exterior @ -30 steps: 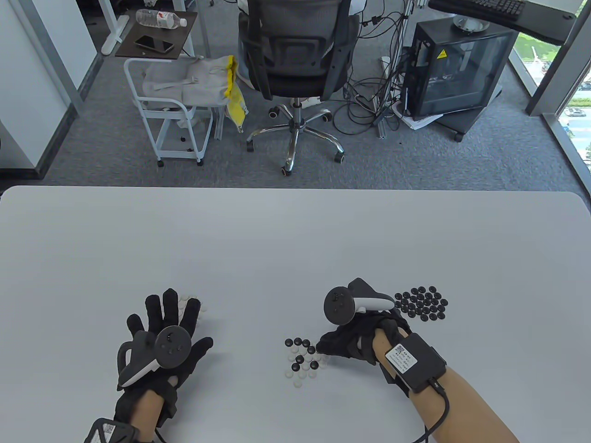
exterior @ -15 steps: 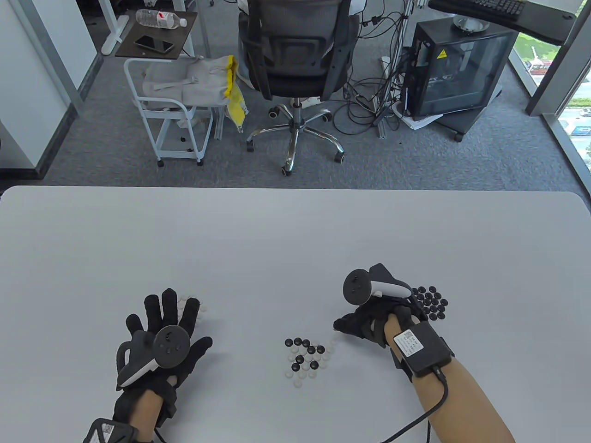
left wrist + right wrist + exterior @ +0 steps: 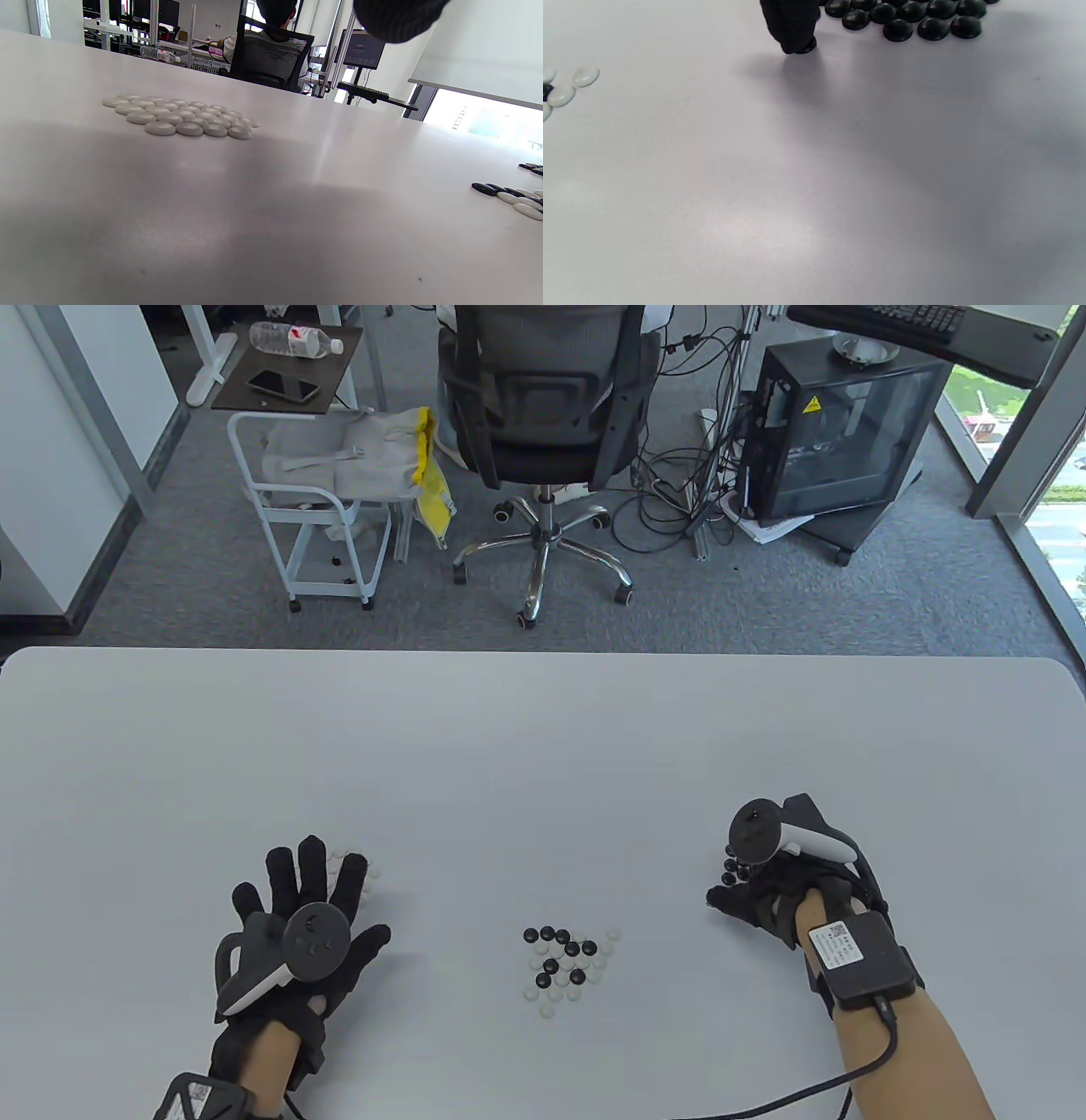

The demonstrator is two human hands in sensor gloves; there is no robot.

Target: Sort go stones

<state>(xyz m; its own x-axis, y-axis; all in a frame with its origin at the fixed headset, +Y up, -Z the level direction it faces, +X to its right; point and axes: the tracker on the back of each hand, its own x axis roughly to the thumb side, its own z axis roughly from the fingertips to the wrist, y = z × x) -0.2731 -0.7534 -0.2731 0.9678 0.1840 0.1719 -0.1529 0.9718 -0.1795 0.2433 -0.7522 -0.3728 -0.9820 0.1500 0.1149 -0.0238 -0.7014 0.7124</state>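
A mixed pile of black and white stones (image 3: pixel 567 963) lies at the table's front middle, also seen in the left wrist view (image 3: pixel 513 197). My left hand (image 3: pixel 310 899) rests flat with fingers spread, its fingertips over the white stone pile (image 3: pixel 355 865) (image 3: pixel 182 120). My right hand (image 3: pixel 747 895) is at the black stone pile (image 3: pixel 908 17), covering most of it in the table view. One fingertip (image 3: pixel 791 25) presses a single black stone (image 3: pixel 808 46) against the table just short of that pile.
The white table (image 3: pixel 543 746) reaches far back. Beyond its far edge stand an office chair (image 3: pixel 543 415), a white cart (image 3: pixel 314 509) and a computer case (image 3: pixel 840 432). A cable (image 3: pixel 806 1086) runs from my right wrist.
My right hand has travelled from the mixed pile rightward to the black pile, covering it. The left hand has not moved.
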